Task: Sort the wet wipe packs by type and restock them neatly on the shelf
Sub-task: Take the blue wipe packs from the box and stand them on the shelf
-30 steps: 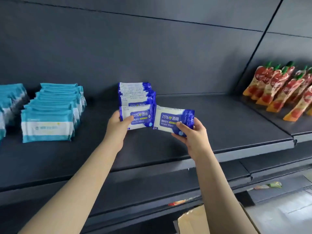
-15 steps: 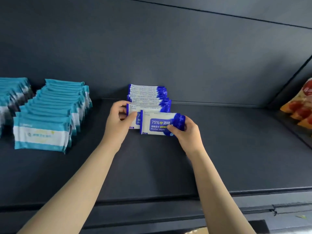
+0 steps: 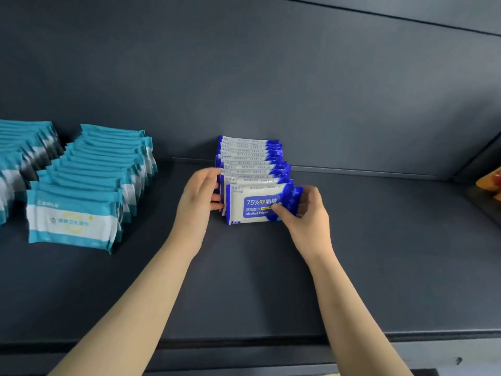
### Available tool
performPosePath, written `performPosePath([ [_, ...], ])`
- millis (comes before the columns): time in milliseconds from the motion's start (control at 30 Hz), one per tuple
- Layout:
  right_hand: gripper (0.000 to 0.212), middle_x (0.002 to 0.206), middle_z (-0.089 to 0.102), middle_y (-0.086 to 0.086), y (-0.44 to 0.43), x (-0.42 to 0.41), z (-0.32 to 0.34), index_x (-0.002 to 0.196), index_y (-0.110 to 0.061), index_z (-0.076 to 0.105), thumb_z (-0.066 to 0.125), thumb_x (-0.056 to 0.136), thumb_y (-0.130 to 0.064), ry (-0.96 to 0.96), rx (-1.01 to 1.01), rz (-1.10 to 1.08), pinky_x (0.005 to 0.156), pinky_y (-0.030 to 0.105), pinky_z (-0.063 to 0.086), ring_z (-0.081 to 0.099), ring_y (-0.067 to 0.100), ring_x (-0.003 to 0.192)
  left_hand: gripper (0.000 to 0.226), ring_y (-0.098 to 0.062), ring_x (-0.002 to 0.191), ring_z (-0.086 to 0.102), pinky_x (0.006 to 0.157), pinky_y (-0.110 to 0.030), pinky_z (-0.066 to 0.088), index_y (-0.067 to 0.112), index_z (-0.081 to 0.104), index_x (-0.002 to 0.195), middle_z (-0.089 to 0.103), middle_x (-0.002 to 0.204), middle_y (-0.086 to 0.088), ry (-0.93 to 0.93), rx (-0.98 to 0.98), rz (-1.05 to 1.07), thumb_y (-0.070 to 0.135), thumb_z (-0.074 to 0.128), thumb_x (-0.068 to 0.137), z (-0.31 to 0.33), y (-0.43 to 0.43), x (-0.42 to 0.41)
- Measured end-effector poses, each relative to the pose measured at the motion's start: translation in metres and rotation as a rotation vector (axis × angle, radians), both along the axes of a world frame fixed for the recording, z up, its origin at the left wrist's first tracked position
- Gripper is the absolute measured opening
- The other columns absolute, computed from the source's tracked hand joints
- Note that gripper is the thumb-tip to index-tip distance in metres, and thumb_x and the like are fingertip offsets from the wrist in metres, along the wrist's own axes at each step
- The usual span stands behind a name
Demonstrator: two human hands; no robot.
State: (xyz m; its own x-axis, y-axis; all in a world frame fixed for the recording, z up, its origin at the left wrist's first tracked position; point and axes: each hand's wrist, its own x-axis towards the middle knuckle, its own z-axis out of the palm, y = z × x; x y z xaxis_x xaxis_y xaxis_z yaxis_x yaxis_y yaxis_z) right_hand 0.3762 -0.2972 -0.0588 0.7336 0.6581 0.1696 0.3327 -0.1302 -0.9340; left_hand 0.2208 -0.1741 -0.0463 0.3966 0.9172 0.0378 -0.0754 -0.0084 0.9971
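Note:
A row of blue-and-white alcohol wipe packs (image 3: 250,158) stands upright in the middle of the dark shelf (image 3: 379,253). The front pack (image 3: 252,203), marked 75%, stands against the row. My right hand (image 3: 306,215) grips its right end, thumb on the front face. My left hand (image 3: 199,202) holds the left side of the row's front packs, fingers curled round their edges. Two rows of teal-and-white wipe packs stand to the left: one (image 3: 89,185) near the middle, another (image 3: 21,158) at the frame's left edge.
The shelf's back panel (image 3: 271,77) rises right behind the rows. Orange-red pouches (image 3: 492,183) show at the right edge on the neighbouring shelf section. The shelf's front lip (image 3: 271,340) runs below my forearms.
My right hand has brought the pack leftward and set it upright at the front of the blue row. My left hand stays on the row's left side. The view has moved closer and leftward.

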Motion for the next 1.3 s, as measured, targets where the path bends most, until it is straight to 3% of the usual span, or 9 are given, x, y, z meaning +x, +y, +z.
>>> performPosePath([
  [100, 0.044, 0.100, 0.066, -0.016, 0.003, -0.005, -0.002, 0.108, -0.024, 0.050, 0.082, 0.080, -0.018, -0.021, 0.031, 0.016, 0.070, 0.011, 0.049, 0.062, 0.000, 0.080, 0.025, 0.001, 0.082, 0.065, 0.078, -0.027, 0.056, 0.028, 0.059, 0.116, 0.065, 0.097, 0.018, 0.042, 0.083, -0.014, 0.042, 0.055, 0.095, -0.003, -0.002, -0.001],
  [200, 0.044, 0.100, 0.066, -0.015, 0.006, -0.006, -0.005, 0.107, -0.029, 0.048, 0.081, 0.080, -0.018, -0.059, 0.043, 0.030, 0.074, 0.018, 0.052, 0.065, 0.004, 0.085, 0.044, 0.004, 0.087, 0.061, 0.070, -0.012, 0.051, 0.029, 0.053, 0.121, 0.056, 0.111, 0.007, 0.160, 0.264, -0.026, 0.023, 0.076, 0.083, -0.008, -0.006, -0.003],
  [433, 0.041, 0.113, 0.063, -0.003, 0.008, -0.004, -0.011, 0.110, -0.027, 0.052, 0.080, 0.081, -0.025, -0.152, -0.018, 0.041, 0.085, 0.032, 0.054, 0.064, 0.013, 0.097, 0.051, -0.003, 0.091, 0.061, 0.069, -0.008, 0.049, 0.020, 0.051, 0.128, 0.052, 0.119, 0.005, 0.270, 0.470, 0.008, 0.019, 0.076, 0.084, -0.009, -0.006, -0.008],
  [533, 0.045, 0.113, 0.065, -0.009, 0.002, -0.007, -0.002, 0.112, -0.029, 0.050, 0.081, 0.081, -0.022, -0.087, -0.060, 0.052, 0.081, 0.019, 0.052, 0.064, 0.002, 0.097, 0.054, -0.006, 0.091, 0.062, 0.065, -0.009, 0.048, 0.024, 0.049, 0.131, 0.058, 0.119, 0.005, 0.285, 0.417, -0.026, 0.026, 0.076, 0.084, -0.006, -0.005, -0.013],
  [600, 0.047, 0.118, 0.064, -0.008, -0.008, -0.010, 0.007, 0.120, -0.027, 0.051, 0.080, 0.083, -0.025, 0.016, -0.047, 0.038, 0.081, 0.021, 0.052, 0.064, 0.004, 0.100, 0.061, -0.007, 0.092, 0.064, 0.064, -0.009, 0.047, 0.025, 0.046, 0.135, 0.061, 0.118, 0.005, 0.249, 0.310, -0.082, 0.025, 0.077, 0.083, 0.000, -0.004, -0.020],
  [733, 0.047, 0.132, 0.057, -0.006, -0.038, -0.032, 0.041, 0.137, -0.026, 0.050, 0.065, 0.094, -0.035, 0.163, 0.045, -0.086, 0.077, 0.016, 0.044, 0.057, 0.006, 0.113, 0.072, -0.012, 0.105, 0.062, 0.078, -0.016, 0.043, 0.028, 0.038, 0.145, 0.054, 0.128, 0.007, 0.216, 0.221, -0.151, 0.028, 0.076, 0.084, 0.019, -0.007, -0.045],
  [900, 0.036, 0.116, 0.057, -0.022, -0.091, -0.092, 0.075, 0.134, -0.029, 0.053, 0.056, 0.099, -0.037, 0.175, 0.189, -0.214, 0.094, 0.023, 0.040, 0.052, -0.011, 0.104, 0.053, 0.005, 0.099, 0.057, 0.084, -0.023, 0.046, 0.032, 0.044, 0.141, 0.054, 0.131, 0.012, 0.078, 0.194, -0.224, 0.033, 0.065, 0.092, 0.047, -0.039, -0.086],
  [1133, 0.037, 0.132, 0.054, -0.010, -0.188, -0.177, 0.047, 0.134, -0.032, 0.052, 0.050, 0.100, -0.047, 0.264, 0.243, -0.455, 0.100, 0.033, 0.043, 0.051, 0.012, 0.120, 0.026, -0.011, 0.119, 0.057, 0.097, -0.036, 0.053, 0.043, 0.054, 0.117, 0.058, 0.122, 0.019, -0.013, 0.077, -0.560, 0.035, 0.062, 0.094, 0.041, -0.125, -0.130],
  [1300, 0.043, 0.137, 0.050, -0.009, -0.277, -0.221, -0.008, 0.135, -0.034, 0.046, 0.047, 0.098, -0.055, 0.357, 0.264, -0.662, 0.097, 0.032, 0.041, 0.047, 0.013, 0.123, 0.031, -0.007, 0.117, 0.058, 0.099, -0.035, 0.051, 0.035, 0.054, 0.127, 0.059, 0.125, 0.015, 0.066, 0.040, -0.757, 0.034, 0.060, 0.096, 0.005, -0.195, -0.139],
])
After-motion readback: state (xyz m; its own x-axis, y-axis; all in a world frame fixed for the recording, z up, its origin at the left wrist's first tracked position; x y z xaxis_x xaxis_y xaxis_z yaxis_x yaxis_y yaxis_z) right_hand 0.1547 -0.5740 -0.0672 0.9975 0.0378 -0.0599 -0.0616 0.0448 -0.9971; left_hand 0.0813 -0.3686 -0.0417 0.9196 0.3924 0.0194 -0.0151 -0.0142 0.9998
